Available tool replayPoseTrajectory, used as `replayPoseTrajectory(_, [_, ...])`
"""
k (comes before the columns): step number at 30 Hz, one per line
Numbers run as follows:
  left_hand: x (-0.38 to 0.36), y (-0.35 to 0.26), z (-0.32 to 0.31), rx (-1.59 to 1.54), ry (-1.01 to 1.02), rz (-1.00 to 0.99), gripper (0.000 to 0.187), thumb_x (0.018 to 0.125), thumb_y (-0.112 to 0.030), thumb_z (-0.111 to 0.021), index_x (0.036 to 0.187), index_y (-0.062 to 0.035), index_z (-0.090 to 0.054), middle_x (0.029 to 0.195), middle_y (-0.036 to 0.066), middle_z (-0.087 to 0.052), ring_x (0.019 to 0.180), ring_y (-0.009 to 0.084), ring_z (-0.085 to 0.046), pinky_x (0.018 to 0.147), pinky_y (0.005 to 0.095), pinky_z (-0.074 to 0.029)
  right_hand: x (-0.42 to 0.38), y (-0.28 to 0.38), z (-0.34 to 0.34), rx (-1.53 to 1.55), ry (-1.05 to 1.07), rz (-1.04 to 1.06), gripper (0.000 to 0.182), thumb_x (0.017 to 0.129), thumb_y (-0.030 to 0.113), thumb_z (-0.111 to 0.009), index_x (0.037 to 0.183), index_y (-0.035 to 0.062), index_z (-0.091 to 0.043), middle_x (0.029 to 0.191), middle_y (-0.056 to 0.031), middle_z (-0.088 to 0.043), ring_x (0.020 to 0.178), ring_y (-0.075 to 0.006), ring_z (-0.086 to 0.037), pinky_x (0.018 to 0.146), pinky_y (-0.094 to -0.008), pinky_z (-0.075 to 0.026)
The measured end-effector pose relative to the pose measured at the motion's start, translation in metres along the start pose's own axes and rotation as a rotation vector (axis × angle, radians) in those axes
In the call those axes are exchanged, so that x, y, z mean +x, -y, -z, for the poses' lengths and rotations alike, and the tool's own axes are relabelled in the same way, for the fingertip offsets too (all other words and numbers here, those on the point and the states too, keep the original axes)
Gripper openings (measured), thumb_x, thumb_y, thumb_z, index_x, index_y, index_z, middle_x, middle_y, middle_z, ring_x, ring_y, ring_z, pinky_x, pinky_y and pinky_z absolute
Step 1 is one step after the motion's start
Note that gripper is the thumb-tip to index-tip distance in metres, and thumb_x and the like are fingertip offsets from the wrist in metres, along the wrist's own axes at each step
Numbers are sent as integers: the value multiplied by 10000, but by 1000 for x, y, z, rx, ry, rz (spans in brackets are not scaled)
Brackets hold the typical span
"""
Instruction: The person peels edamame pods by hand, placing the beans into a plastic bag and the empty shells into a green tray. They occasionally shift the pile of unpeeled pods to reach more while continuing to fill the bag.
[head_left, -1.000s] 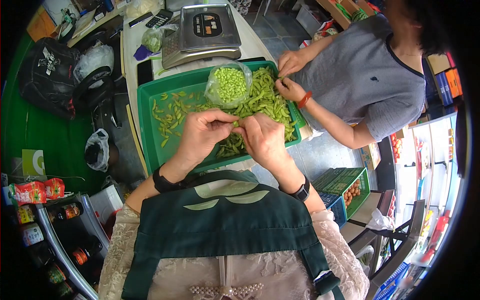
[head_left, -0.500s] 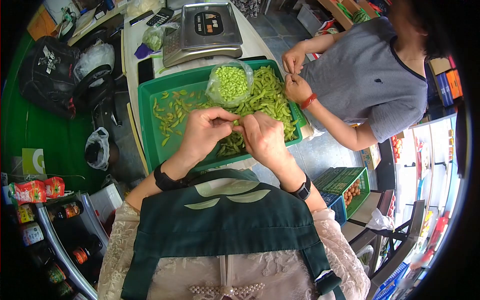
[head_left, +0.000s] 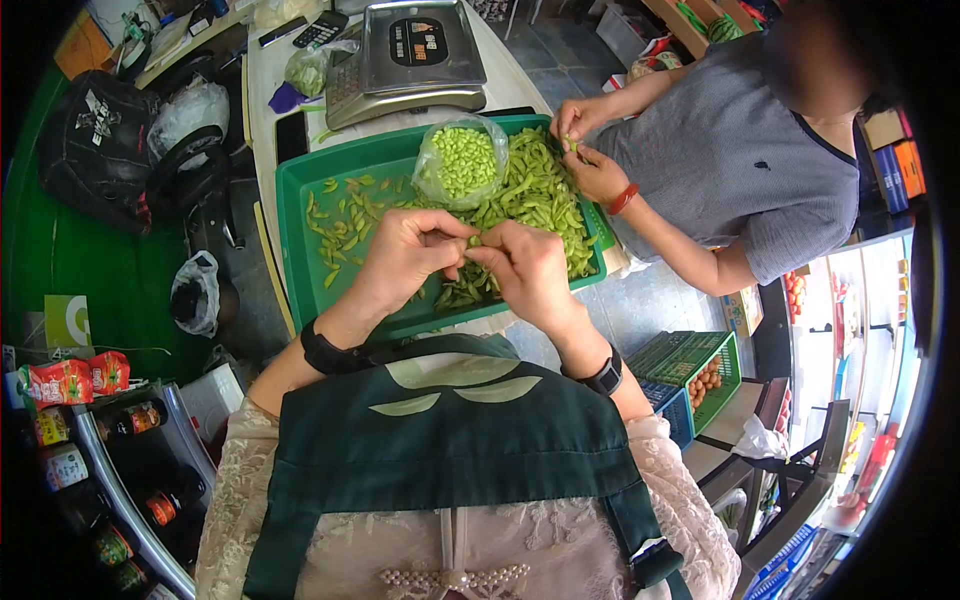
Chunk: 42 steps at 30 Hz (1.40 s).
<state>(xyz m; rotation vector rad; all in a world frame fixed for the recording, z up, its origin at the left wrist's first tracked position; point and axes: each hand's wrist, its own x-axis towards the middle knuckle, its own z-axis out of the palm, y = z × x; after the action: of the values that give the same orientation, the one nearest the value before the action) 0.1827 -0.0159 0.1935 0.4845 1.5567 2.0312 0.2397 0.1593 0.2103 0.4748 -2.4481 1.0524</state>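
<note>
My left hand and my right hand meet above a green tray, fingertips pinched on a small green soybean pod that shows between them. Just beyond my fingers, a clear plastic bag holds shelled green soybeans. Heaped in the tray's right side are whole soybean pods. Scattered over its left side lie flat empty pods. Across the tray's right edge, another person's hands hold a small green pod.
A weighing scale stands on the table behind the tray, with a phone to its left. The other person is close on the right. Green crates sit at lower right; a black backpack rests at left.
My right hand has turned slightly, its thumb and finger now more visible at the pod. The other person's hands have shifted a little left and opened slightly, showing a green pod.
</note>
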Motion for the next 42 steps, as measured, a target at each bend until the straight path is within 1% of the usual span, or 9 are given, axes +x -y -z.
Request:
replayPoseTrajectory(1, [0,0,-1,-20,6,4,175,814,63,-571,965,56,-660,755,60,-634,599,99,-573,551,227,-488,-1,0,1,0,0,0,149,773,94,-705,766,25,-574,620,-136,-553,535,-267,-550,490,-373,-450])
replayPoseTrajectory(3, [1,0,-1,-39,11,6,160,827,50,-586,970,55,-656,763,62,-637,608,103,-585,561,233,-503,-3,2,4,304,75,-367,137,825,93,-685,761,16,-590,602,-86,-564,506,-159,-520,469,-297,-424])
replayPoseTrajectory(6, [1,2,-1,-48,27,17,132,844,23,-609,967,54,-650,764,57,-633,626,102,-597,580,234,-512,-4,-2,7,638,106,-597,142,880,103,-648,787,13,-590,596,-3,-532,508,-59,-452,458,-219,-365])
replayPoseTrajectory(9, [2,1,-5,-41,18,19,124,841,15,-616,956,49,-649,759,51,-628,616,92,-586,570,224,-500,-10,-14,1,836,63,-646,158,911,120,-618,793,21,-582,608,43,-509,508,-22,-423,451,-183,-322])
replayPoseTrajectory(16, [3,4,-9,-22,-1,-33,70,820,3,-641,888,20,-639,735,24,-607,573,59,-529,508,185,-415,-12,-18,-3,800,85,-611,162,917,130,-609,798,26,-573,595,36,-505,499,-31,-408,446,-192,-304])
replayPoseTrajectory(24, [4,11,-6,-18,21,-69,30,821,3,-638,840,2,-615,725,14,-602,570,51,-520,510,181,-409,-19,-21,-10,1335,174,-824,225,950,207,-564,818,26,-583,577,18,-490,472,-63,-373,446,-201,-261])
replayPoseTrajectory(30, [6,12,-12,-55,11,-23,29,842,-12,-625,868,0,-626,783,22,-625,628,52,-543,558,185,-432,-24,-26,-10,1255,101,-821,224,961,226,-546,854,32,-579,570,16,-478,476,-51,-376,441,-196,-250])
replayPoseTrajectory(35, [7,18,-10,238,-6,-169,70,834,-10,-659,887,21,-625,817,21,-631,721,44,-576,626,191,-470,-24,-25,-7,1070,117,-773,222,970,226,-529,864,36,-573,583,15,-495,488,-39,-383,449,-187,-265])
replayPoseTrajectory(42, [8,18,-12,307,-36,-213,66,801,17,-670,851,23,-628,768,2,-610,678,46,-567,599,193,-468,-23,-22,-7,882,116,-712,255,983,247,-508,837,41,-546,616,15,-530,531,-43,-438,485,-191,-324])
